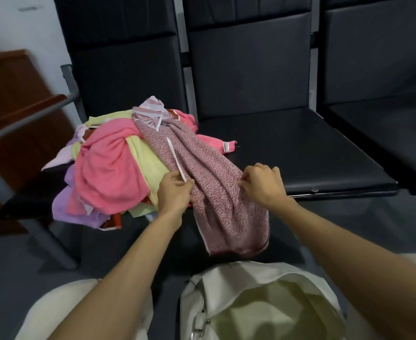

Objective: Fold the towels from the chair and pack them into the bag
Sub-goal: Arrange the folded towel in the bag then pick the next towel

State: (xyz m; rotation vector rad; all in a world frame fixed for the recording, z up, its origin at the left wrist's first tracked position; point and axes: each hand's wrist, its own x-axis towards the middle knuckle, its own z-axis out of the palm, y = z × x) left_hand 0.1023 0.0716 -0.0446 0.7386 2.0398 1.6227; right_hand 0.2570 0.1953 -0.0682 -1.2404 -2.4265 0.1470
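- Resting nearest you, the bag [226, 280] stands open-mouthed at the bottom of the view, between your forearms; a pale green cloth [275, 312] shows inside it, though whether this is a packed towel or the lining cannot be told.
- Just beyond the bag, the speckled towel [216, 192] hangs over the front edge of the seating, its lower end loose above the bag and its upper end lying on the heap.
- Your left hand [175, 192] pinches the towel's left edge beside the white stripe; your right hand [263, 185] pinches the opposite edge with curled fingers; both hands thus grasp the same cloth, one at each side.
- Step in hand, by judgement: drawing one towel free and finding its edges, before any fold is made.
- Next move, by judgement: lift the towel clear of the heap, spread it flat between your hands, then bring edge to edge; the upper end may drag neighbouring towels with it, so pull gently.
- Farther on, the pile of towels [108, 168] (pink, yellow, lilac) sits unfolded on the chair seat [27, 202]; the middle seat [300, 153] beside it offers a flat surface for folding.
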